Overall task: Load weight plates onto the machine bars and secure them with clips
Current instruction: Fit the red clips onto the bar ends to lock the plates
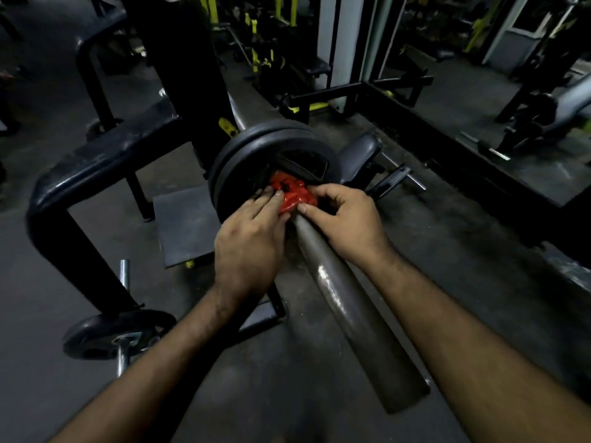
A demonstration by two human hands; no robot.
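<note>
Two black weight plates (256,148) sit side by side on a thick grey machine bar (348,302) that runs toward me. A red clip (292,193) is on the bar, pressed against the outer plate's face. My left hand (248,241) grips the clip from the left, fingers over its top. From the right, my right hand (347,219) pinches the same clip with thumb and fingertips. Part of the clip is hidden under my fingers.
A black padded frame (92,167) curves along the left. A small black plate (112,330) rests on a chrome peg at the lower left. A flat steel footplate (182,225) lies beyond my left hand. More black and yellow machines (351,91) stand behind.
</note>
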